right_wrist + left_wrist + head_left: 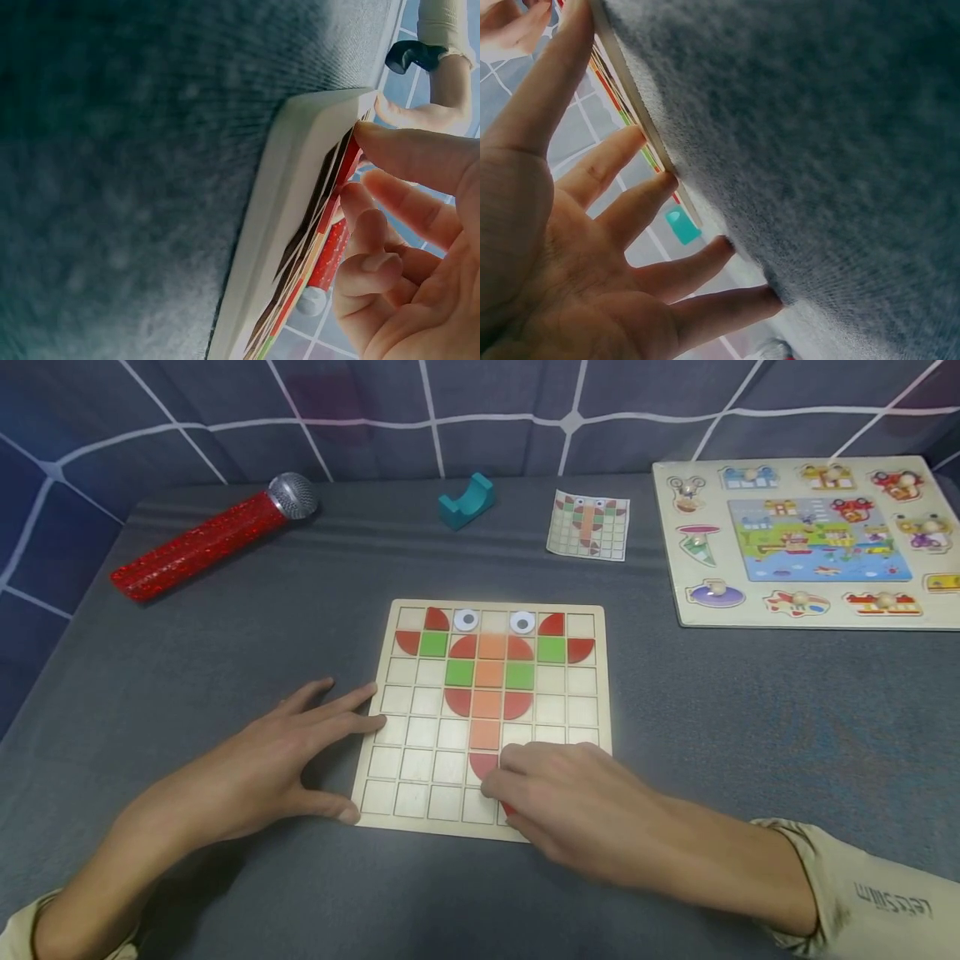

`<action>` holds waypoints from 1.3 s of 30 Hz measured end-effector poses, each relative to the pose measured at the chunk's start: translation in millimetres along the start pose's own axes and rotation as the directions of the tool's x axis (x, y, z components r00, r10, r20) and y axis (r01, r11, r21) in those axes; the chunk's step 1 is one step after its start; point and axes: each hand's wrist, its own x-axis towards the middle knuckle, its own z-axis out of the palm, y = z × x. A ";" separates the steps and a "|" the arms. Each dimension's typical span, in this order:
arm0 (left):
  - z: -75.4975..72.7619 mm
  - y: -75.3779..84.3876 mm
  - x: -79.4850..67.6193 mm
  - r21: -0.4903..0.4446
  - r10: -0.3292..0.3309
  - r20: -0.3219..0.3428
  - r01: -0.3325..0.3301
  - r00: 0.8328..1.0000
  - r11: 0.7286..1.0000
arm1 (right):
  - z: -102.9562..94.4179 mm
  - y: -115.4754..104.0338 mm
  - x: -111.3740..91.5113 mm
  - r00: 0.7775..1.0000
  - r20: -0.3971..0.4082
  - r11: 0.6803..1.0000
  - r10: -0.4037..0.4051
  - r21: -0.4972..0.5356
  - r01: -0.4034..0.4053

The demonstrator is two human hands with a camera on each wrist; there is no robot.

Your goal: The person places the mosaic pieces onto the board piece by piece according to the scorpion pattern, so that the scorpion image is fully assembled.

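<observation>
A square wooden grid board point(382, 760) lies on the grey surface, its upper half set with red, green and orange pieces and two eye discs point(466, 620). My left hand point(262, 764) has its fingers spread, with thumb and two fingertips against the board's left edge; in the left wrist view its other fingertips point(769, 296) reach the cloth surface. At the board's lower right, my right hand point(577, 802) pinches a red piece point(349, 159) between thumb and fingers, low over the bottom row. Most of that piece is hidden from above. Another red piece point(482, 765) sits beside those fingertips.
Behind the board lie a red glittery microphone point(206, 543), a teal curved block point(467, 503) and a small paper card point(588, 527) with a printed grid picture. A knobbed wooden puzzle board point(701, 610) lies at the back right. Dark padded wall panels point(495, 447) border the far edge.
</observation>
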 end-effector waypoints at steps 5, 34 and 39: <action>-0.2 -0.2 -0.2 0.001 0.012 -0.005 -0.012 1.000 1.000 | 0.5 1.1 0.6 1.000 0.015 1.000 -0.003 -0.021 0.003; -0.9 -0.4 0.8 0.005 0.016 -0.003 -0.016 1.000 1.000 | 1.4 4.9 3.1 0.999 -0.033 0.994 -0.039 -0.103 0.035; -0.7 -0.5 0.5 -0.001 0.011 0.006 -0.011 1.000 1.000 | -0.8 3.9 4.5 1.000 0.002 0.996 -0.010 -0.087 0.010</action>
